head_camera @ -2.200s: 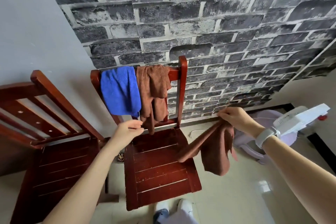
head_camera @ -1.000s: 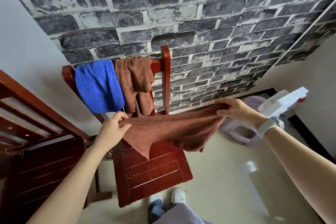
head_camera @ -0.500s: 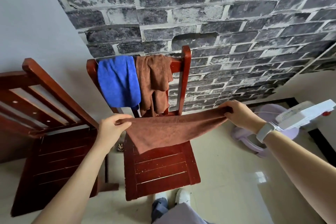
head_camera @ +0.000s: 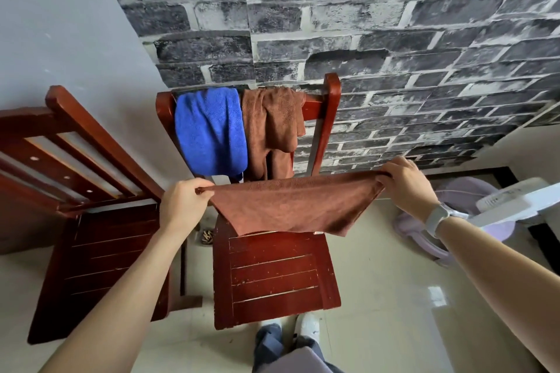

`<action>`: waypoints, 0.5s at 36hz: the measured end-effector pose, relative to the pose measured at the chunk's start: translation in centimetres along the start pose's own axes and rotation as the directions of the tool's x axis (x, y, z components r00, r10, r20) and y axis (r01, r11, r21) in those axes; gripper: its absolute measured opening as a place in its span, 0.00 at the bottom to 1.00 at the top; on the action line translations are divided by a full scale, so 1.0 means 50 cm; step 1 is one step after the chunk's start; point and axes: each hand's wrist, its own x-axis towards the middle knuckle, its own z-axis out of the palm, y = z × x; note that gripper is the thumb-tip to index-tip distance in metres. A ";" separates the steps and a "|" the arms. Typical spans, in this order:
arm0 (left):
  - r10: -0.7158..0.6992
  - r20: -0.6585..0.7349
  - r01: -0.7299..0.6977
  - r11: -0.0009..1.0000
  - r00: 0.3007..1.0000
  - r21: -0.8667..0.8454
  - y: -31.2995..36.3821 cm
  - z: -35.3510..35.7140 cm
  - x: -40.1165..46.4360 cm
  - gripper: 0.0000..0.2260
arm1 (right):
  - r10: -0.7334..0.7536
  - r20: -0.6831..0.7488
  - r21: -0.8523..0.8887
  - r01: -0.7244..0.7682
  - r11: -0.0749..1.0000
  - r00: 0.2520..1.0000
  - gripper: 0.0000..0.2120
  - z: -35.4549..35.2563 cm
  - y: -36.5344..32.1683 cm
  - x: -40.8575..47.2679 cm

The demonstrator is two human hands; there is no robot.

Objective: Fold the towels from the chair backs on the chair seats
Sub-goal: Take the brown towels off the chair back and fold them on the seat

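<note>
Brown towel (head_camera: pixel 295 206) stretched flat over the chair seat (head_camera: pixel 272 275), left hand (head_camera: pixel 181 203) pinching its 9 o'clock corner, right hand (head_camera: pixel 406 186) its 3 o'clock one (seat's back edge hidden).

Counting: two brown terry towels (head_camera: pixel 291 206) (head_camera: pixel 269 130), one blue terry towel (head_camera: pixel 210 133), two red-brown slatted wooden chairs (head_camera: pixel 272 278) (head_camera: pixel 100 254) showing.

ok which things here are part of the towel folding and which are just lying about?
Part of the job:
- brown towel stretched between left hand and right hand
- blue towel on the chair back
- second brown towel beside it
- chair seat below

Just lying about:
- empty chair on the left
- white fan
- purple stool
</note>
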 end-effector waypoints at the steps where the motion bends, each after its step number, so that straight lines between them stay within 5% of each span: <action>1: -0.021 -0.005 0.021 1.000 1.000 0.016 -0.001 0.002 0.009 0.07 | 0.000 -0.004 -0.012 0.000 1.000 1.000 0.10 0.004 -0.007 0.008; 11: 0.013 -0.163 -0.016 1.000 0.987 -0.020 -0.017 -0.014 0.052 0.06 | -0.060 -0.144 -0.019 0.058 0.998 0.988 0.09 0.030 -0.060 0.055; 18: 0.103 -0.100 -0.103 0.995 0.990 0.000 -0.097 0.008 -0.028 0.08 | -0.148 -0.098 -0.015 0.147 0.989 0.984 0.08 0.086 -0.044 -0.012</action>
